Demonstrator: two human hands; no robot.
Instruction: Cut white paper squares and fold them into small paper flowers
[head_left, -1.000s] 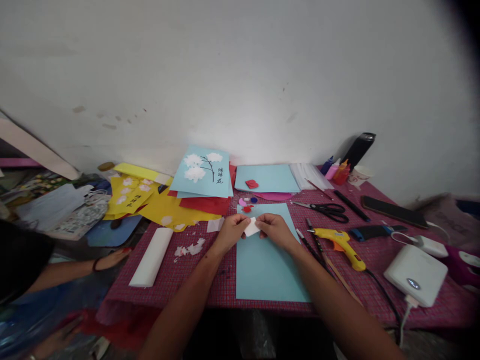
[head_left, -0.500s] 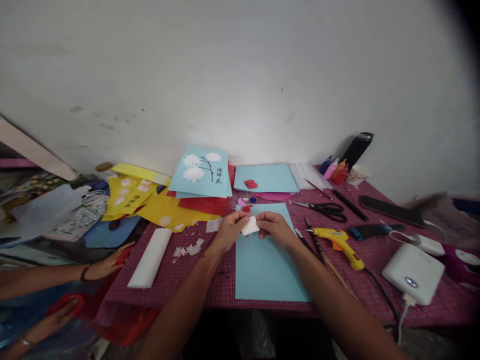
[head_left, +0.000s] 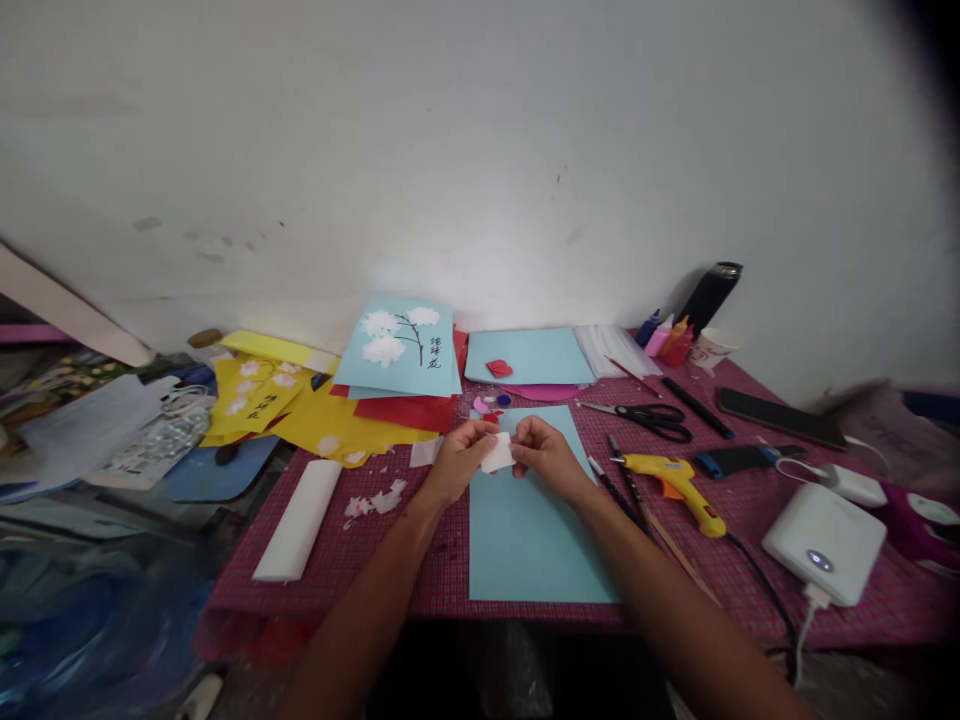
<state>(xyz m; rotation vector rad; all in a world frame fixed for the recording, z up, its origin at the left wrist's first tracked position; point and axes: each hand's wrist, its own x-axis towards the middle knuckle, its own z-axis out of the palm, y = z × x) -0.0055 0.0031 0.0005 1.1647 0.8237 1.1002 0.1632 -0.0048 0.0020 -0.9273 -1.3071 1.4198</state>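
"Where is the small white piece sitting, and what are your hands doing?"

"It's resting between them, over the far end of a blue sheet. My left hand is pinching it, so it's lying at three o'clock from those fingertips. My right hand is gripping its other edge, with the piece sitting at nine o'clock from there."

"And close around you?"

"Small red scraps are lying just beyond my fingers at twelve. Torn white scraps are spreading at eight, and past them, a white folded strip is lying lengthwise. The yellow glue gun is resting at three, while the black-handled scissors are pointing their blades back toward me from between two and three."

"Farther off?"

"A red folded shape is lying at twelve on another blue sheet. The blossom picture is topping a stack at eleven. At two, small colored bottles are standing together, and the black flask is rising behind them, near the wall."
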